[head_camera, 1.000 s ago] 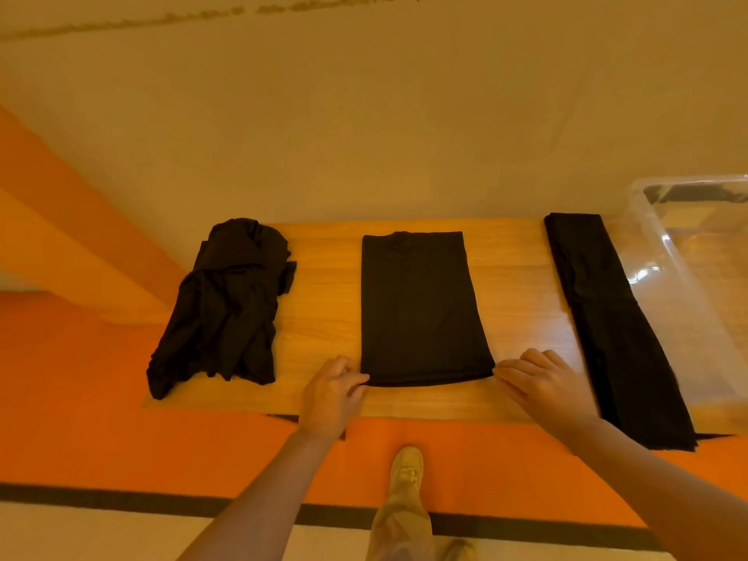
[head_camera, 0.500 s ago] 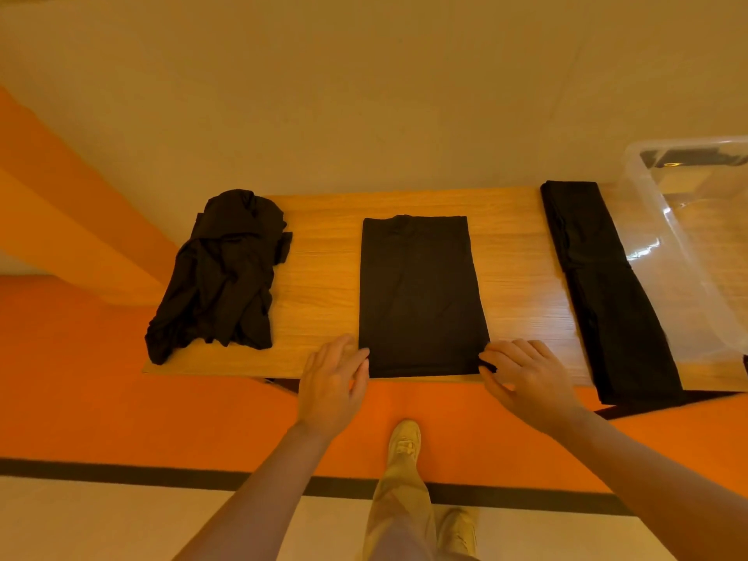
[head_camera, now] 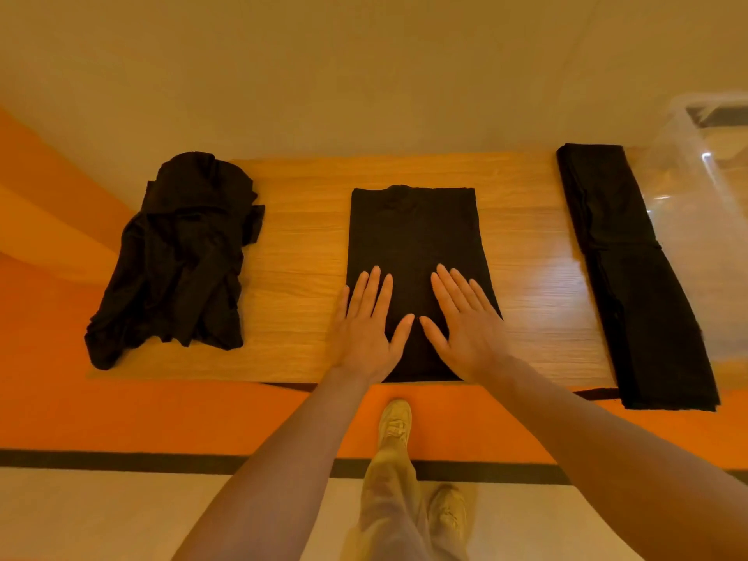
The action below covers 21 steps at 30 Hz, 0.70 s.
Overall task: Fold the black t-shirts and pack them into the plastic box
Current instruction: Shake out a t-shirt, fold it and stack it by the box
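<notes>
Black fabric is lying flat under both palms: the folded t-shirt [head_camera: 413,236], a long rectangle with its collar end away from the person, is resting in the middle of the wooden table [head_camera: 299,253]. The left hand [head_camera: 364,330] is pressing down on the shirt's near left part with fingers straight and spread, its little finger lying over the shirt's left edge onto the wood. The right hand [head_camera: 465,325] is lying just beside it, equally flat and released, covering the near right part; the two thumbs are pointing toward each other without touching. Neither hand is grasping anything. Well off to the left of the left hand, a crumpled pile of black t-shirts [head_camera: 178,261] is sitting on the table's end. To the right of the right hand, a narrow folded black garment [head_camera: 631,269] is stretching along the table and hanging past its near edge. Just beyond that, the clear plastic box [head_camera: 696,220] is standing at the far right.
</notes>
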{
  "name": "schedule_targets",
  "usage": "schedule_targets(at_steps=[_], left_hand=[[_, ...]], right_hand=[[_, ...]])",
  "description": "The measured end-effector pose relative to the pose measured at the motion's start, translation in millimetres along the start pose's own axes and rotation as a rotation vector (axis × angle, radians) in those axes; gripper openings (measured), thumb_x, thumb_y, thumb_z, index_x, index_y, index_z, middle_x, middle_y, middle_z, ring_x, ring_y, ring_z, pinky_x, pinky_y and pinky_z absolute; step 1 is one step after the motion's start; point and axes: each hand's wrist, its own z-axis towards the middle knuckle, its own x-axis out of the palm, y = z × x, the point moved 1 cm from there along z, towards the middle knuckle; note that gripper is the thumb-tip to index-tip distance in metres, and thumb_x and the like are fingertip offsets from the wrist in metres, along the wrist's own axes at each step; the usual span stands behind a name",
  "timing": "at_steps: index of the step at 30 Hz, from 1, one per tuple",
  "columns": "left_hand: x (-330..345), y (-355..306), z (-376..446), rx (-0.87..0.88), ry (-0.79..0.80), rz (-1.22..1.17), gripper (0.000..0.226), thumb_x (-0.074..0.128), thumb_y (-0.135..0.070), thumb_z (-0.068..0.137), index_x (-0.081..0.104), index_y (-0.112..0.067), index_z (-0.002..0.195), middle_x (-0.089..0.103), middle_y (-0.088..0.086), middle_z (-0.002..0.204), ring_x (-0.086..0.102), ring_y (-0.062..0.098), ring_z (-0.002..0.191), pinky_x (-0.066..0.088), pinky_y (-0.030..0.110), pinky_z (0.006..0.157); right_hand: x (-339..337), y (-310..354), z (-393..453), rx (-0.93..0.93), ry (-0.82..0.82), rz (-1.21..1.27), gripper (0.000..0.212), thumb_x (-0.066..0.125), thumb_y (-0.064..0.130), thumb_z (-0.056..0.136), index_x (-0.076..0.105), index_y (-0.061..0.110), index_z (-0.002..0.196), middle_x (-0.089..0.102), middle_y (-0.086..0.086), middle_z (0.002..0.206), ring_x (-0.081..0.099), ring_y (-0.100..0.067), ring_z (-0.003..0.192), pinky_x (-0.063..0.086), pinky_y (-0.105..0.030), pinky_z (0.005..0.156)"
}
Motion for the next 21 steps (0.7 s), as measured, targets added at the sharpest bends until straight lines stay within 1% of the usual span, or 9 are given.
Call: schedule_targets(at_steps=[4,7,11,14,18,21], left_hand=[[-0.8,3.8,-1.6,-0.043,-0.005,0.007,0.077,0.011,-0.065,0.092,0.004,-0.022,0.155,-0.002,0.003,0.162,-0.011,0.018,0.148,0.000,0.043,0.121],[-2.2,6.0,-2.3,-0.058,-0.003,0.022,0.078,0.012,-0.066,0.091,0.005,-0.021,0.155,-0.001,0.004,0.162,-0.010,0.019,0.148,0.000,0.043,0.121],[-4.1,4.3,-3.0,-0.061,0.016,0.039,0.078,0.010,-0.066,0.091,0.006,-0.021,0.155,0.001,0.006,0.162,-0.010,0.020,0.148,0.000,0.045,0.121],[-11.8,4.6,2.9,-0.017,-0.004,0.061,0.075,0.009,-0.064,0.093,0.013,-0.019,0.154,0.007,0.007,0.162,-0.003,0.021,0.149,0.001,0.046,0.120],[-25.8,2.9,45.3,0.101,-0.052,0.072,0.070,0.007,-0.057,0.096,0.014,-0.018,0.154,0.007,0.005,0.162,-0.001,0.019,0.149,-0.002,0.043,0.121],[-27.2,-2.5,87.6,0.103,-0.050,0.051,0.064,0.011,-0.052,0.100,0.013,-0.018,0.153,0.006,0.005,0.162,-0.001,0.019,0.149,-0.003,0.039,0.121]], right_hand=[[0.5,-2.0,-2.9,0.088,-0.015,0.004,0.077,0.010,0.062,0.094,0.003,0.013,0.154,-0.002,-0.003,0.161,-0.007,-0.014,0.147,0.000,-0.035,0.121],[2.0,-8.0,-5.3,0.151,-0.006,-0.025,0.077,0.008,0.061,0.094,0.001,0.012,0.153,-0.002,-0.005,0.161,-0.008,-0.016,0.148,0.001,-0.037,0.121],[0.9,-6.7,-4.4,0.139,0.001,-0.020,0.077,0.007,0.060,0.094,0.001,0.010,0.153,-0.002,-0.007,0.161,-0.008,-0.017,0.147,0.001,-0.036,0.121],[-5.0,-5.6,4.3,0.137,-0.014,0.000,0.075,0.008,0.057,0.096,0.004,0.009,0.153,0.001,-0.009,0.161,-0.005,-0.018,0.148,0.003,-0.036,0.121],[-17.2,-8.9,44.1,0.101,-0.085,0.043,0.069,0.016,0.049,0.098,0.011,0.008,0.153,0.007,-0.010,0.161,0.001,-0.018,0.148,0.004,-0.035,0.121],[-18.7,-10.5,81.9,0.077,-0.074,0.034,0.067,0.017,0.047,0.099,0.008,0.009,0.153,0.004,-0.008,0.161,-0.001,-0.018,0.148,0.001,-0.033,0.120]])
